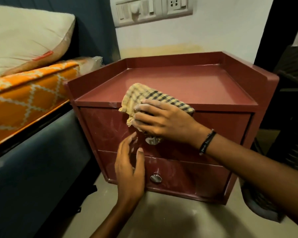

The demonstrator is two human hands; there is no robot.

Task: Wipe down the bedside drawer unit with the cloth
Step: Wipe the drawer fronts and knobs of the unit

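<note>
The drawer unit [162, 127] is taken as the landmark; it stands on the floor just beside the bed [24, 93], below a wall switch plate [153, 9].

Progress: The cloth [144, 98], a checked yellow and dark fabric, is draped over the front edge of the unit's top and hangs down onto the upper drawer front [107, 127]. Faint smear marks are seen on that drawer front, so it is judged to be the surface under treatment, with the wipe partly done. The recessed top of the unit appears glossy; whether it has been wiped cannot be determined. The lower drawer front [187, 176], with its round metal knob [156, 178], shows faint scuffs and is judged to be outstanding, as are the sides of the unit.

Hands: The right hand [163, 122] is laid over the cloth at the top of the upper drawer front, fingers curled into the fabric and bunching it against the panel. The upper knob is largely hidden behind cloth and hand. The left hand [129, 167] is held with fingers straight and together, nothing gripped, fingertips at or touching the seam between the two drawer fronts; firm contact cannot be confirmed.
</note>
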